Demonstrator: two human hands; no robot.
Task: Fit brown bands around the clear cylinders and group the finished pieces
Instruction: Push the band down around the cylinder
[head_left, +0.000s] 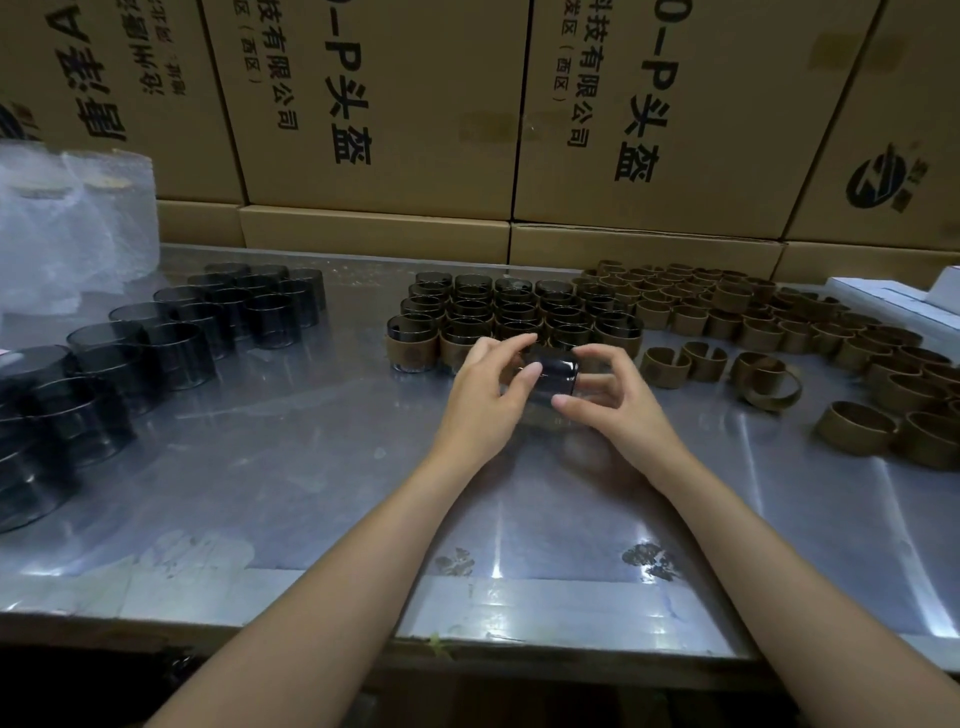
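Note:
Both of my hands hold one clear, dark-tinted cylinder (551, 378) above the middle of the steel table. My left hand (485, 392) grips its left side and my right hand (610, 400) grips its right side. I see no brown band on it. Just behind my hands stands a tight block of banded cylinders (511, 317). Bare clear cylinders (171, 338) stand in rows on the left. Loose brown bands (779, 322) cover the right side of the table.
Stacked cardboard boxes (395, 114) wall off the back of the steel table (311, 467). Bubble wrap (67, 234) is piled at the far left. A white flat object (893, 291) lies at the far right. The table's front edge (467, 644) runs below my forearms.

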